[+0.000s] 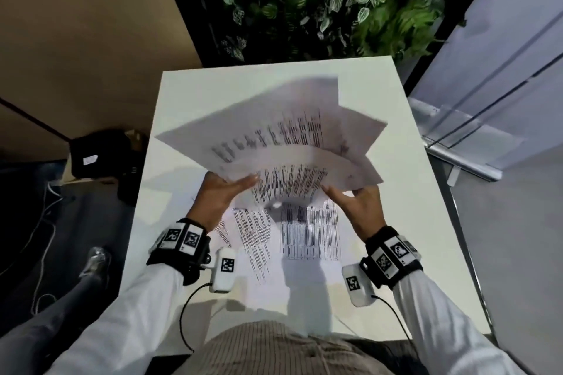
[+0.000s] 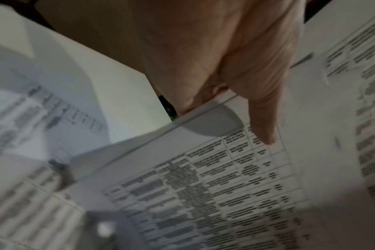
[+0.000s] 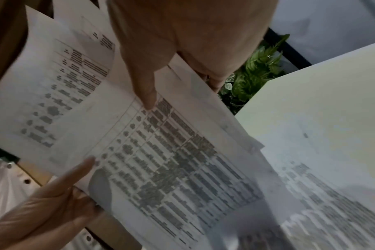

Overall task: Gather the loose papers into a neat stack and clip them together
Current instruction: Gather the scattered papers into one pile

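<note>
Overhead, a fanned bundle of printed papers [image 1: 274, 143] is held above the white bench [image 1: 393, 94] by both hands. At its lower left edge the left hand [image 1: 221, 195] pinches the sheets, thumb [image 2: 261, 121] lying on a printed table, fingers hidden beneath. At the lower right edge the right hand [image 1: 358, 207] grips likewise, thumb [image 3: 143, 84] on top. The sheets lie askew, their corners splayed away from the hands. Below the hands more loose sheets [image 1: 304, 237] lie flat on the bench, overlapping at angles. Beyond the hands stands leafy greenery [image 1: 320, 0].
</note>
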A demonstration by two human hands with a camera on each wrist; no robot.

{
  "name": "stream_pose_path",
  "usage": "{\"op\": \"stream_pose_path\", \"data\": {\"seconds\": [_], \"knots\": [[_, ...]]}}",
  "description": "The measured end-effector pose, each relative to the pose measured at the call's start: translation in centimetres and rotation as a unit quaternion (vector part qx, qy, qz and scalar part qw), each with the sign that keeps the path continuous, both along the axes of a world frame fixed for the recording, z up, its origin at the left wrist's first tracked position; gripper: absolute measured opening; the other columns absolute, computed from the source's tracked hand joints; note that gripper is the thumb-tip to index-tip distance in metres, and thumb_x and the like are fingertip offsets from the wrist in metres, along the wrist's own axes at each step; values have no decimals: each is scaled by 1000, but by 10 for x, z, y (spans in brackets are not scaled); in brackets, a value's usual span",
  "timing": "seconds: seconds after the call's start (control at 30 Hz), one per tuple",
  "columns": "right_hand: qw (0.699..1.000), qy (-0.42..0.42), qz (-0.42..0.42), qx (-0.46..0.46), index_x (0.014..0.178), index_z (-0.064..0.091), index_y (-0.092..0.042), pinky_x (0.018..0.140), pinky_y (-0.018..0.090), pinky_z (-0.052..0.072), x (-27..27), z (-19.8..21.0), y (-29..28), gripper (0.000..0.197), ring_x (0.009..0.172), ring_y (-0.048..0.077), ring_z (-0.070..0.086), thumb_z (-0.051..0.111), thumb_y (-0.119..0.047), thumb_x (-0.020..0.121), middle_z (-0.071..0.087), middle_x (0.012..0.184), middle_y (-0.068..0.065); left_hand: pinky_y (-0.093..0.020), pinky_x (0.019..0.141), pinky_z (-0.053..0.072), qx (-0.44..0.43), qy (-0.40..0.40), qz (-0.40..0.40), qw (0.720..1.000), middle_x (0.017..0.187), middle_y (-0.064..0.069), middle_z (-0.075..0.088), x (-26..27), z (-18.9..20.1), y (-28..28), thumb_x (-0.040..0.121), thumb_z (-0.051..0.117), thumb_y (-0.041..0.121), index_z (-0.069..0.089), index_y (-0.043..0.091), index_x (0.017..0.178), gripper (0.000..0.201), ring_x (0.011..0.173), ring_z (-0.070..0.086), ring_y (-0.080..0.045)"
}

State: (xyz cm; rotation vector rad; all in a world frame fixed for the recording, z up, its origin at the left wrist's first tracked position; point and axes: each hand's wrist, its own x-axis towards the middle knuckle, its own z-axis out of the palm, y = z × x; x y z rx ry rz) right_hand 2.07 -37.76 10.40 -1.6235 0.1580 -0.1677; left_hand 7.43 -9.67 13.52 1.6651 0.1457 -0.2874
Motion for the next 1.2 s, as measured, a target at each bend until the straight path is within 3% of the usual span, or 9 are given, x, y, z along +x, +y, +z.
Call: {"op": "stream_pose_path", "data": {"seconds": [0.13, 0.23, 0.37, 0.5, 0.6, 0.7, 0.83, 1.0, 1.2], "knots": [[999, 42, 5, -26, 121, 62, -11, 89, 23, 55, 7, -13, 9, 44, 106, 18, 69, 82, -4, 82, 73, 113, 1, -52, 105, 50, 4, 16, -34, 999, 102, -6, 79, -1, -16, 3, 70, 89, 21, 77, 16, 102, 34, 97, 74, -21], [1000, 16, 23, -13, 122, 62, -8, 91, 22, 55, 21, -7, 25, 30, 105, 5, 70, 64, 3, 94, 74, 108, -17, -54, 85, 59, 61, 5, -20, 998, 96, -14, 77, 2, -15, -10, 83, 80, 25, 73, 19, 97, 17, 88, 74, -21], [999, 14, -4, -40, 109, 71, -16, 86, 28, 54, 26, -2, 19, 19, 95, 3, 68, 71, -6, 93, 74, 97, -18, -17, 66, 55, 32, -15, 16, 999, 92, 0, 76, 7, -10, -10, 90, 73, 20, 71, 17, 104, 14, 78, 72, 0], [982, 105, 46, -152, 78, 61, -37, 72, 27, 47, 16, -29, 18, 29, 73, -11, 64, 67, -15, 97, 68, 73, -30, -23, 55, 56, 93, 28, 1, 995, 69, 3, 73, -2, -26, -9, 92, 70, 26, 66, 10, 89, 17, 59, 73, -11], [985, 85, 44, -142, 92, 62, -38, 71, 24, 49, 23, -24, 23, 20, 78, -12, 63, 63, -19, 99, 69, 83, -23, -12, 58, 48, 101, 13, 32, 994, 71, 14, 69, 0, -29, -11, 93, 69, 23, 66, 14, 92, 9, 59, 64, 9], [984, 125, 61, -113, 117, 63, -25, 88, 34, 56, 29, -37, 17, 27, 102, 15, 70, 65, -40, 95, 72, 108, -4, -23, 88, 50, 67, 71, 77, 992, 106, 8, 71, 1, -50, 9, 91, 71, 32, 63, 19, 119, 32, 96, 67, -4], [908, 345, 41, -233, 151, 40, -12, 109, 40, 42, 24, -87, -13, 68, 132, 35, 53, 66, -41, 95, 45, 147, 20, -52, 115, 37, 93, 215, 127, 964, 154, -12, 48, -9, -128, 44, 50, 81, 76, 39, 7, 152, 130, 138, 49, -34], [815, 469, -28, -340, 143, 39, 2, 111, 43, 38, 23, -116, -23, 73, 137, 38, 43, 72, -36, 90, 43, 145, 23, -49, 110, 43, 168, 268, 141, 938, 144, -24, 56, -27, -147, 38, 90, 73, 29, 50, -5, 142, 66, 129, 56, -42], [795, 506, -22, -335, 141, 35, 0, 106, 46, 42, 47, -120, 2, 96, 134, 39, 43, 81, -52, 76, 38, 142, 19, -36, 87, 54, 325, 314, 216, 866, 120, -20, 67, -24, -156, 54, 85, 62, 35, 61, 16, 127, 46, 98, 67, -38]]}}
